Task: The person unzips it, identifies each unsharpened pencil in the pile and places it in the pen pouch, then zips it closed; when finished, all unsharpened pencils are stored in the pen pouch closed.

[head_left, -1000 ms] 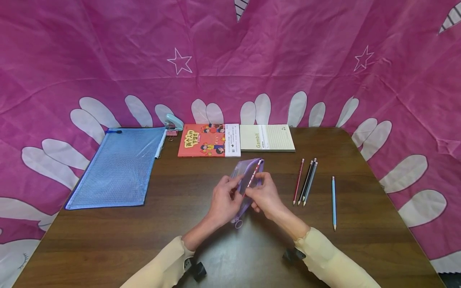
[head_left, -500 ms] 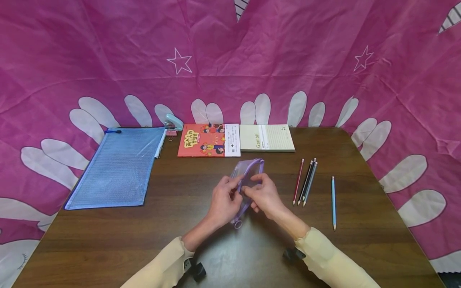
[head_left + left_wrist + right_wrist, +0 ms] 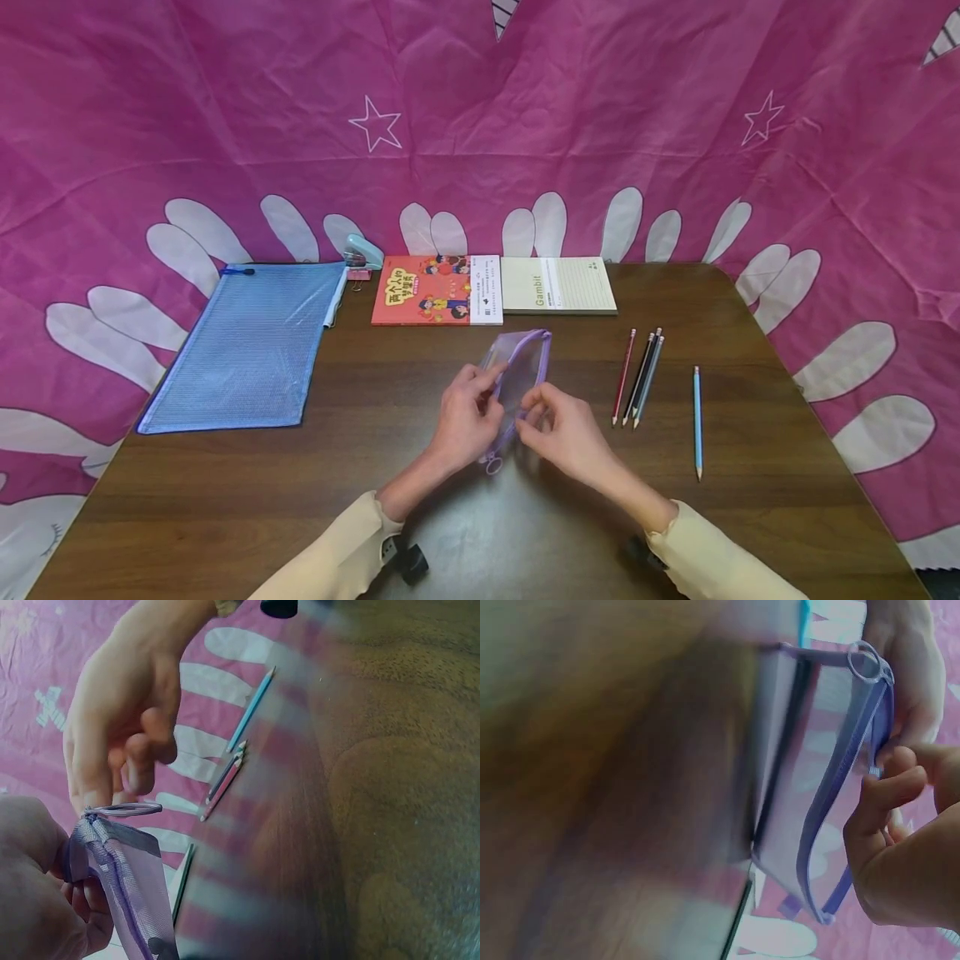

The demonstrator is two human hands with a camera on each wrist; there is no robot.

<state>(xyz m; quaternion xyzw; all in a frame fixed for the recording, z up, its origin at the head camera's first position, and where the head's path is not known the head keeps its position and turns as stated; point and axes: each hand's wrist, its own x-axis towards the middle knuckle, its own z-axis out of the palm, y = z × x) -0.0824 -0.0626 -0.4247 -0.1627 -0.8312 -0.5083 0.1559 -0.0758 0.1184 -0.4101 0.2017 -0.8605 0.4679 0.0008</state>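
A see-through purple zip pencil pouch (image 3: pixel 512 346) is held slanted over the table, its zip mouth parted. My left hand (image 3: pixel 465 417) grips its left edge, thumb and fingers closed on the zip side. At the opposite edge of the mouth, my right hand (image 3: pixel 566 433) has thumb and index finger pinched together, the other fingers curled. From the pouch's near end hangs a ring pull (image 3: pixel 865 661), beside the left hand in the right wrist view. In the left wrist view the right hand (image 3: pixel 124 712) reaches in behind the ring.
Right of the hands lie a red pencil (image 3: pixel 624 379), a small bunch of dark and blue pencils (image 3: pixel 647 379) and a lone blue pencil (image 3: pixel 698 425). A red book (image 3: pixel 427 292), a notebook (image 3: pixel 585 287), a stapler (image 3: pixel 365 250) and a blue mesh zip bag (image 3: pixel 251 350) lie behind and left.
The red-patterned pencil that my right hand held in the pouch's mouth no longer shows. My right hand has drawn back along the pouch's edge towards me; the left keeps its grip.
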